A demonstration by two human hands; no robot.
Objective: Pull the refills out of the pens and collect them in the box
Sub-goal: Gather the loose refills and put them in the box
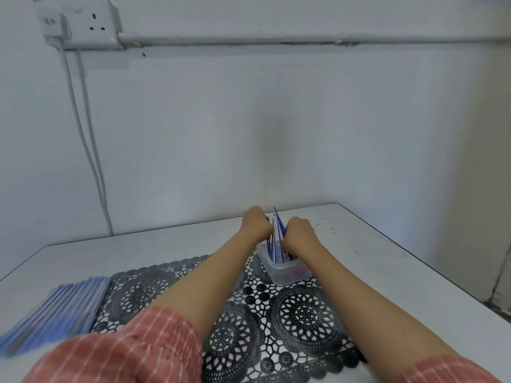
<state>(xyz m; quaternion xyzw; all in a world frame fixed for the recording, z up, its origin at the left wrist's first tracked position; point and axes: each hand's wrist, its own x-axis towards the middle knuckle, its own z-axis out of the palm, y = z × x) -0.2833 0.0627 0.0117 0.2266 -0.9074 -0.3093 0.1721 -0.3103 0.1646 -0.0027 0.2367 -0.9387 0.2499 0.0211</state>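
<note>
A small clear plastic box (pixel 284 272) stands on the black lace mat (pixel 276 322) at the far middle of the table. Several thin blue refills (pixel 277 230) stand upright in it, leaning to the right. My left hand (pixel 255 223) and my right hand (pixel 298 233) are both above the box with curled fingers, closed round the bundle of refills from either side. The fingertips are hidden behind the backs of the hands. A row of blue and white pens (pixel 59 310) lies at the left edge of the mat.
The white table (pixel 387 258) stands against a pale wall; its right edge drops off at the far right. A wall socket (pixel 83 23) with two white cables (pixel 88 139) hangs at the upper left, well away from the hands.
</note>
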